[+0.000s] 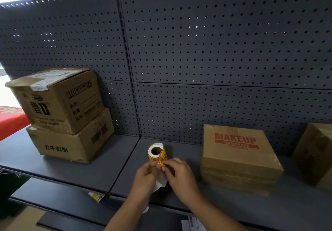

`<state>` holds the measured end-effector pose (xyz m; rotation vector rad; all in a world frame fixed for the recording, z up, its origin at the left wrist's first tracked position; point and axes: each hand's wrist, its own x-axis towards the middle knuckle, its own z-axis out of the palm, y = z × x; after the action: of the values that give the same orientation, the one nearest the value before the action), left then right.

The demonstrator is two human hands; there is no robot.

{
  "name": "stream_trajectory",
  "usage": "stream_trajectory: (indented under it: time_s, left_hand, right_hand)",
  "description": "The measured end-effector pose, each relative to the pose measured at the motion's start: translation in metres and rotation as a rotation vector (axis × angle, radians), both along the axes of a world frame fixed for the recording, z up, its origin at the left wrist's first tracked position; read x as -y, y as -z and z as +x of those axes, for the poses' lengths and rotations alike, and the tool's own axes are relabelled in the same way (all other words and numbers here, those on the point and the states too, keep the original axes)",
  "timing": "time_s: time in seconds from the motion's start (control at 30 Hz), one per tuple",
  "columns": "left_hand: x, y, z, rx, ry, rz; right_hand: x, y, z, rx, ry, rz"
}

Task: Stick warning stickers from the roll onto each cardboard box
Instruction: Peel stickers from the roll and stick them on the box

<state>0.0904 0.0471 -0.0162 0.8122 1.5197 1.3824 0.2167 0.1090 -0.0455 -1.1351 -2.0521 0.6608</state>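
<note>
A yellow-and-red sticker roll [156,152] stands on the dark shelf [75,169], its cardboard core facing me. Just below it, my left hand [145,176] pinches the white backing strip [161,181] that hangs down from the roll. My right hand [180,174] pinches a yellow-red sticker [160,162] at the strip's top edge. To the left sit two stacked cardboard boxes, the upper box [57,99] resting on the lower box [71,142]. On the right stands a "MAKEUP" box [239,151], and another box [316,153] is cut off by the frame edge.
A grey pegboard wall [215,50] backs the shelf. A loose yellow sticker [96,197] hangs at the shelf's front edge. White papers [193,224] lie on a lower shelf. Something red [10,121] lies at far left.
</note>
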Motion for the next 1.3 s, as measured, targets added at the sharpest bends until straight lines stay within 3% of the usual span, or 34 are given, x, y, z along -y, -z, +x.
stream_trajectory:
  time_s: [0.3, 0.43, 0.8, 1.3]
  left_hand:
    - [0.002, -0.001, -0.001, 0.041, -0.019, 0.020]
    - [0.005, -0.005, 0.002, -0.024, -0.035, 0.035]
    - [0.006, -0.007, 0.007, -0.117, -0.050, 0.182]
    - [0.006, 0.007, 0.011, -0.151, -0.090, 0.147]
  right_hand:
    - [0.002, -0.003, 0.005, 0.017, -0.021, 0.007]
    - [0.001, -0.005, 0.004, 0.020, -0.042, 0.062]
    - [-0.005, -0.021, 0.006, -0.154, -0.097, 0.004]
    - [-0.003, -0.014, 0.017, -0.083, -0.123, -0.034]
